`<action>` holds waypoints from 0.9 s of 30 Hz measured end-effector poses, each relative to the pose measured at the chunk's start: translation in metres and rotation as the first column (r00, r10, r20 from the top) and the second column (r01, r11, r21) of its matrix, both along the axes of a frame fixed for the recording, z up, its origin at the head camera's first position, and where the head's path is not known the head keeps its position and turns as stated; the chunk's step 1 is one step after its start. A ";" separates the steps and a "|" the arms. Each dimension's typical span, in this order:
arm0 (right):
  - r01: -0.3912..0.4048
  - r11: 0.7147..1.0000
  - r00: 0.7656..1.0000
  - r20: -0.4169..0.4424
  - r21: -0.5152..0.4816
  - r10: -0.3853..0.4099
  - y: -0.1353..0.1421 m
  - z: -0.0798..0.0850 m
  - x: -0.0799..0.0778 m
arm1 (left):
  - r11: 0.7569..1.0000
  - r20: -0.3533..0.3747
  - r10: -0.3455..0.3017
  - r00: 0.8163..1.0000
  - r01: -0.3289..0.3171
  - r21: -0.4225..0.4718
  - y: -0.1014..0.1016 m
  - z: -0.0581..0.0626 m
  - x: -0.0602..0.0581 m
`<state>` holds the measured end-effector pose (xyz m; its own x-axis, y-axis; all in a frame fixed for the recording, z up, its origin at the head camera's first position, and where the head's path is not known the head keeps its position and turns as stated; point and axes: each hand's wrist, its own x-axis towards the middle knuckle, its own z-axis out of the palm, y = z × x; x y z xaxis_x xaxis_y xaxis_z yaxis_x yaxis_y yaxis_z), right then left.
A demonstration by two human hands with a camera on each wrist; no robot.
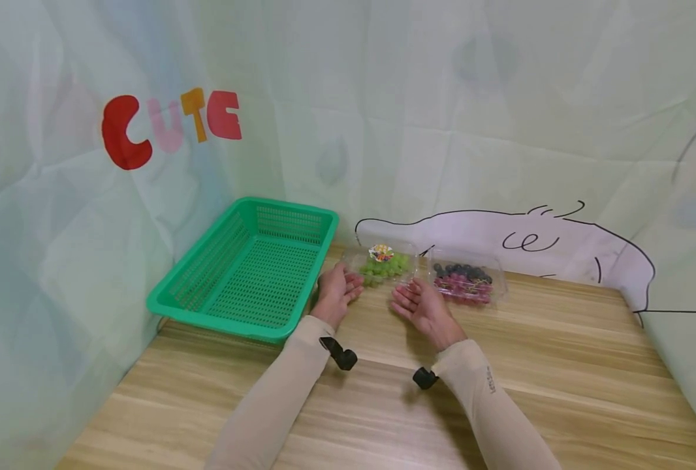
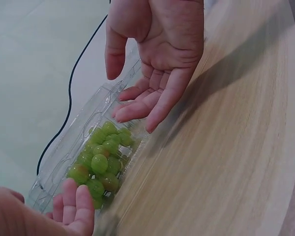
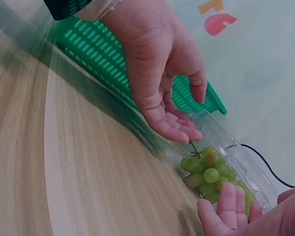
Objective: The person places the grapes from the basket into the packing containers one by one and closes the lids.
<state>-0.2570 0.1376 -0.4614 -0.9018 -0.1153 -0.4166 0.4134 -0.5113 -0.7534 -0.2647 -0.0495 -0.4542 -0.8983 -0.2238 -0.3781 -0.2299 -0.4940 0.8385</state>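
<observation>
A clear plastic box [image 1: 408, 252] with a round sticker [image 1: 380, 253] on its lid stands near the back wall, with green grapes [image 2: 99, 162] inside. My left hand [image 1: 335, 292] is at the box's left end, palm turned inward and fingers loosely bent. At the right end, my right hand [image 1: 424, 308] faces it with relaxed fingers. Both hands' fingertips lie very close to the plastic; whether they touch it, I cannot tell. Neither hand grips anything. In the right wrist view a thin stem [image 3: 194, 148] shows beside the left fingertips.
A green perforated basket [image 1: 308, 261] stands left of my left hand. Right of the grape box is another clear box [image 1: 499, 284] holding dark grapes [image 1: 464, 271] and red grapes [image 1: 462, 287]. A printed cloth wall [image 1: 383, 130] borders the wooden table [image 1: 559, 352] behind and at the sides.
</observation>
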 end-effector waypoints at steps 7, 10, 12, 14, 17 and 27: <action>-0.065 0.998 0.996 0.063 -0.005 0.065 0.006 0.010 0.005 | 0.998 0.010 -0.054 0.999 0.053 0.030 0.000 0.003 0.005; -0.114 0.993 0.991 0.066 -0.006 0.114 0.011 0.013 0.007 | 0.996 0.011 -0.073 0.997 0.072 0.052 0.001 0.005 0.008; -0.142 0.990 0.988 0.064 -0.014 0.143 0.013 0.014 0.008 | 0.995 0.010 -0.083 0.997 0.082 0.060 0.002 0.006 0.010; -0.162 0.986 0.985 0.062 -0.024 0.163 0.015 0.015 0.009 | 0.994 0.006 -0.092 0.996 0.092 0.067 0.003 0.007 0.012; -0.180 0.983 0.981 0.062 -0.025 0.181 0.017 0.015 0.010 | 0.992 -0.002 -0.106 0.994 0.106 0.070 0.004 0.007 0.015; -0.248 0.969 0.968 0.031 0.016 0.247 0.021 0.034 0.017 | 0.985 -0.019 -0.149 0.989 0.151 0.082 0.012 0.012 0.027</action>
